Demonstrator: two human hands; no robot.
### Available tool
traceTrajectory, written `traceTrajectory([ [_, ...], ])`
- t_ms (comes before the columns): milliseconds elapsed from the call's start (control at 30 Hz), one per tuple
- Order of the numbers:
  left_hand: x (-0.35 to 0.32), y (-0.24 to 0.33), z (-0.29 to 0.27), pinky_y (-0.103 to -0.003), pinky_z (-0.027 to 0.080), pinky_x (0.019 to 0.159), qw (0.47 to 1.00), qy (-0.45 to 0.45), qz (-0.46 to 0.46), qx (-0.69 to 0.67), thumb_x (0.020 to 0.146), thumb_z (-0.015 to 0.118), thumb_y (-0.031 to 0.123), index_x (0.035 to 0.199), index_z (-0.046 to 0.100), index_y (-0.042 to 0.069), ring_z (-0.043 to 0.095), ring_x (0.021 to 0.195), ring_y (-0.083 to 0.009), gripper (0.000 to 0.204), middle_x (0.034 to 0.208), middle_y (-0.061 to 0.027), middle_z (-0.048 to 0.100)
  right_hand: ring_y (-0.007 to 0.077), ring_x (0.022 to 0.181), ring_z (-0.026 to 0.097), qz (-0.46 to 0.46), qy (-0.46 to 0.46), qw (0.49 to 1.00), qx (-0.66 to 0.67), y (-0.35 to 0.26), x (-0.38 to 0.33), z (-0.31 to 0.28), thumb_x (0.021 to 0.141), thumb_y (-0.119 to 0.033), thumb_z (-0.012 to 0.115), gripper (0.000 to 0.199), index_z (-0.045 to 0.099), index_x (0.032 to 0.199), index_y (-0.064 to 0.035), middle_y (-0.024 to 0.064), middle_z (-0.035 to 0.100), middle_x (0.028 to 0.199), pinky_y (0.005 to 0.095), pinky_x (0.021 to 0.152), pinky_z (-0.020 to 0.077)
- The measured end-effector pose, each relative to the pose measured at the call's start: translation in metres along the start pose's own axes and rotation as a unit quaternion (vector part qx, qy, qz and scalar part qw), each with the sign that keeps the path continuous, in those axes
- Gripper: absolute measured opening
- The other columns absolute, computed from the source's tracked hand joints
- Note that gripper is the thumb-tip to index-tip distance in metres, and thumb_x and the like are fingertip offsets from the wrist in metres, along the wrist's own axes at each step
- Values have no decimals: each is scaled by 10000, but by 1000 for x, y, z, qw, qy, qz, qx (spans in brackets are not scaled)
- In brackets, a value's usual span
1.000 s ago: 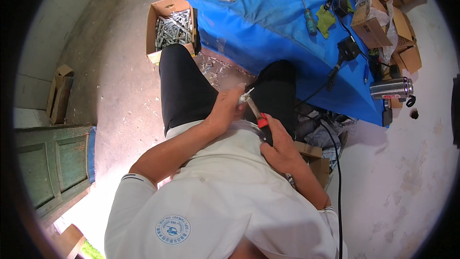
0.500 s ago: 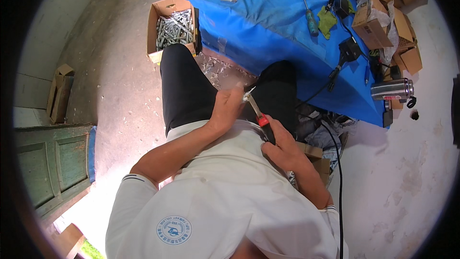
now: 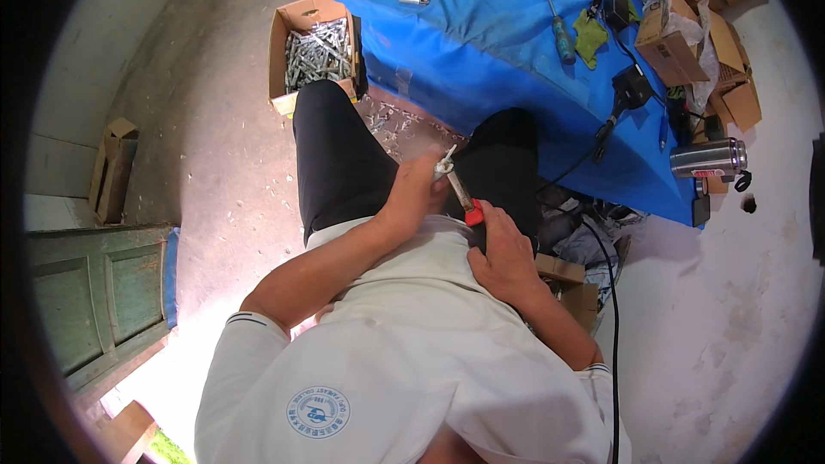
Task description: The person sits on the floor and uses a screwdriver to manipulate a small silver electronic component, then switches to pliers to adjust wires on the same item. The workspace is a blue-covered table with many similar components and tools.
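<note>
The left hand [image 3: 414, 186] pinches a small pale piece [image 3: 443, 168] at its fingertips as the right hand [image 3: 505, 259] grips a red-handled tool [image 3: 461, 192], its far end against or just beside the piece. Scraping appears underway; the next stroke likely calls for a steady pinch.

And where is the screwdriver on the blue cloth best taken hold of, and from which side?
Probably by its thick green handle, coming from the near side: the screwdriver lies with that end nearest, and its thin shaft points away.
</note>
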State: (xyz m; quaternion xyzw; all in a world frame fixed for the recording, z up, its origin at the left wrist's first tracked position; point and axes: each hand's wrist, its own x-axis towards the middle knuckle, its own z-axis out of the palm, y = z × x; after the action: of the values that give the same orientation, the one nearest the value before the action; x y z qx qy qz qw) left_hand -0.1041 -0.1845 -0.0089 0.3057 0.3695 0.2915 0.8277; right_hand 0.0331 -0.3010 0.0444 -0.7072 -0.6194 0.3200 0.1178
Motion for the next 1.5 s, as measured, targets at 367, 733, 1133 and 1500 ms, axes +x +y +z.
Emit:
traceTrajectory([
  [367, 2, 6, 7, -255, 165, 387, 984, -39, -106, -138, 933, 395, 423, 554, 344, 147, 216, 400, -97, 471, 466, 39, 233, 394, 1257, 358, 3, 10, 987, 158, 6, -14, -12, 744, -76, 524, 707, 243, 1371, 89, 269, 368, 1328, 399, 1072, 283],
  [733, 4, -2, 1, -241, 159, 394, 997, -8, -61, -52, 939, 368, 426, 570, 360, 140, 226, 409, -82, 467, 479, 46, 270, 427, 1233, 346, -30, 76, 995, 64, -1, -6, 6, 732, -36, 529, 701, 242, 1353, 118, 295, 357, 1318, 429, 1072, 273],
  [1133, -4, -2, 5, -243, 194, 391, 991, 71, 90, 75, 934, 431, 381, 592, 449, 75, 299, 411, -74, 459, 497, 10, 367, 409, 1255, 354, -23, 45, 990, 130, 6, -4, 13, 728, -61, 542, 705, 266, 1355, 103, 285, 367, 1332, 416, 1076, 282],
  [1500, -3, -5, 5, -240, 208, 391, 975, 65, 164, 133, 952, 426, 418, 579, 453, 64, 292, 411, -63, 515, 500, 13, 383, 395, 1223, 383, -29, -7, 991, 133, 1, -3, -6, 736, -72, 533, 708, 250, 1353, 125, 269, 397, 1284, 398, 1059, 300],
])
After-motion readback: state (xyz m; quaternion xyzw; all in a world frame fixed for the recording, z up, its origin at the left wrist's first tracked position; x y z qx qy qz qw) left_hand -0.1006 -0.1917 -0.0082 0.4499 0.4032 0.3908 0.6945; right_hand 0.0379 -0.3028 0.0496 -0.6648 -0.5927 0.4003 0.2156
